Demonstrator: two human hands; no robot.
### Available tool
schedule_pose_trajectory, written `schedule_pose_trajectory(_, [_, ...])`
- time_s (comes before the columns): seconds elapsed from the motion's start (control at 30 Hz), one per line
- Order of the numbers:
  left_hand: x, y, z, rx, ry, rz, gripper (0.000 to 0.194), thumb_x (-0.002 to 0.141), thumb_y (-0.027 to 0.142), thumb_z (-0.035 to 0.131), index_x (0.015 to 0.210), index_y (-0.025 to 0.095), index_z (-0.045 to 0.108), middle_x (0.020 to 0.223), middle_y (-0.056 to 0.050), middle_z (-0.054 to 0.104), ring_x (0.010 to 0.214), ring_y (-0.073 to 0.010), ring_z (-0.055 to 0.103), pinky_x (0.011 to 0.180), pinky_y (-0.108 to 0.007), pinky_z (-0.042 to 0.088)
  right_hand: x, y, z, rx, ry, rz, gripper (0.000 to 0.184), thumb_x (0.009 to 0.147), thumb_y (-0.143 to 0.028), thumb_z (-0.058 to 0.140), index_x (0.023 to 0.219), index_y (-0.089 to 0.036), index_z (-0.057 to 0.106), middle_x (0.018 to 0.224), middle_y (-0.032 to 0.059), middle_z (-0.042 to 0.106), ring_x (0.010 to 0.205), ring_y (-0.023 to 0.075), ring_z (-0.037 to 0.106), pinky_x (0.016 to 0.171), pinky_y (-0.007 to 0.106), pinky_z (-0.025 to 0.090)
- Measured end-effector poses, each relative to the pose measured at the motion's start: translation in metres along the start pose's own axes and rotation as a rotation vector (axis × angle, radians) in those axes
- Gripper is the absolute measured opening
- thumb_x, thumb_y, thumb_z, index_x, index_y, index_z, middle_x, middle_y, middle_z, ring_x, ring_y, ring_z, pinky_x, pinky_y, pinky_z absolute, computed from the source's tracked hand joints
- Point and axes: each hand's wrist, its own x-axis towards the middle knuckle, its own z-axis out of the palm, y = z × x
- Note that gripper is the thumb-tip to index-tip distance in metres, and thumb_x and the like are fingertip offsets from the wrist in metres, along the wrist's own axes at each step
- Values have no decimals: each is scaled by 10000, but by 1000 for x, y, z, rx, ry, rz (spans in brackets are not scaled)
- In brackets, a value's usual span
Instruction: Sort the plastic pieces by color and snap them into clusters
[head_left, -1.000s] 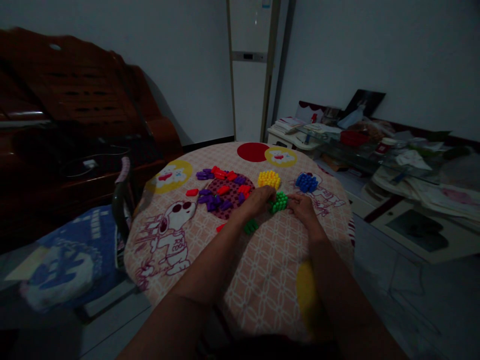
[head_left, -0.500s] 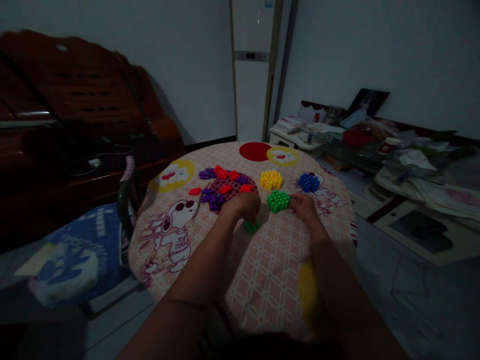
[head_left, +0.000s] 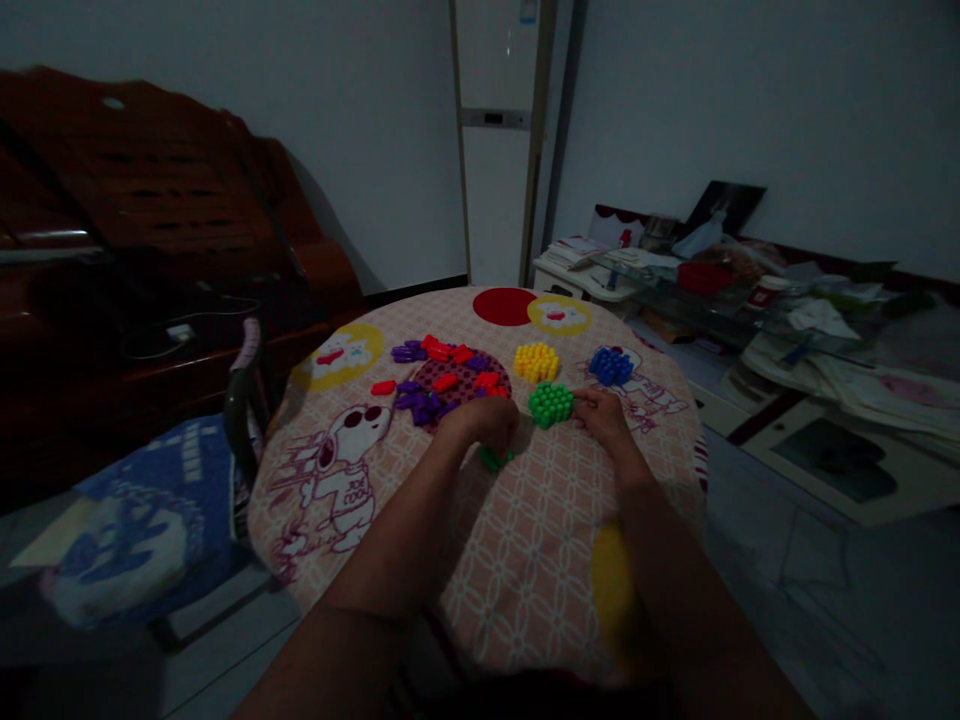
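Note:
A tight cluster of small green plastic pieces (head_left: 551,404), with knobbed tops, stands upright on the round table. Against its right side rest the stretched fingers of my right hand (head_left: 602,414). My left hand (head_left: 487,420) is bent downward left of the cluster, fingers drawn together; their tips, and whatever is in them, are hidden. Just under it lie a few loose green pieces (head_left: 493,459), partly covered. Behind the green cluster is a similar yellow cluster (head_left: 537,362), and a blue cluster (head_left: 611,366) stands to the right. Purple pieces (head_left: 420,402) and red pieces (head_left: 445,383) lie scattered on the left.
A patterned cloth covers the round table (head_left: 517,560). At the left is a chair with a blue cover (head_left: 161,490), with a wooden bench (head_left: 150,190) behind. A cluttered glass-topped cabinet (head_left: 697,310) runs along the right wall. A tall white air conditioner (head_left: 495,200) stands behind.
The view has shifted slightly, moving everything a little left in the picture. My left hand stays bent over the loose green pieces, and my right hand remains against the green cluster.

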Motion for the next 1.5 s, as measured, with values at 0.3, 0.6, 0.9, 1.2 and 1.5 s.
schedule_pose_trajectory(0.3, [2, -25, -15, -166, 539, -15, 194, 795, 222, 609, 907, 147, 748, 884, -63, 746, 804, -186, 653, 718, -253, 456, -2, -3, 0, 12, 11, 8, 428, 687, -191, 525, 1044, -119, 750, 638, -1, 679, 459, 92, 560, 420, 163, 408])
schedule_pose_trajectory(0.6, [23, 28, -3, -324, 720, 30, 171, 817, 277, 656, 924, 151, 700, 815, -39, 704, 740, -165, 622, 676, -264, 436, 4, 4, -1, 72, 21, 18, 431, 669, -223, 573, 1047, -106, 743, 525, -14, 622, 391, 92, 504, 373, 164, 357])
schedule_pose_trajectory(0.9, [42, 57, 29, -174, 710, 56, 160, 872, 294, 608, 930, 167, 685, 970, -99, 672, 934, -223, 627, 816, -318, 486, 2, 2, -3, 54, 49, -28, 463, 677, -264, 552, 1057, -85, 748, 431, -41, 539, 352, 99, 452, 372, 188, 348])
schedule_pose_trajectory(1.2, [47, 56, 44, -133, 746, 50, 175, 881, 263, 554, 1007, 176, 638, 1033, -104, 637, 931, -223, 615, 789, -314, 492, 0, -1, -2, 89, 32, 11, 476, 663, -256, 551, 1068, -79, 727, 443, -34, 564, 344, 93, 444, 360, 179, 340])
schedule_pose_trajectory(1.5, [47, 59, 47, -207, 769, 58, 132, 884, 274, 570, 901, 172, 652, 1010, -88, 594, 880, -194, 597, 762, -294, 498, 1, 1, -3, 67, 22, 7, 443, 664, -253, 564, 1038, -98, 745, 457, -32, 571, 357, 97, 461, 358, 182, 336])
